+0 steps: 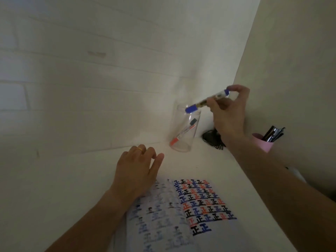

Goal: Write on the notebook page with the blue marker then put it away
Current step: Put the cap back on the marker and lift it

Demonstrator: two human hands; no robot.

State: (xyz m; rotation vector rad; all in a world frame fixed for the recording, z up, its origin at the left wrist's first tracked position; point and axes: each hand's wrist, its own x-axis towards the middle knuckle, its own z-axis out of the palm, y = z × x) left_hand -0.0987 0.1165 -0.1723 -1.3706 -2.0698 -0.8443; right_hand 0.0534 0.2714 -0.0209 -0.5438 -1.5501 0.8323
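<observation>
My right hand grips the blue marker, capped and tilted, with its blue cap end right above the rim of a clear plastic cup. A red marker and a black marker lean inside that cup. The open notebook lies near me on the white table; its right page is filled with rows of blue, red and black characters. My left hand rests on the table at the notebook's top left corner, fingers loosely apart, holding nothing, a gold ring on one finger.
A pink cup full of dark pens stands at the right by the wall. A black tangled object lies just right of the clear cup. White brick wall behind, beige wall on the right.
</observation>
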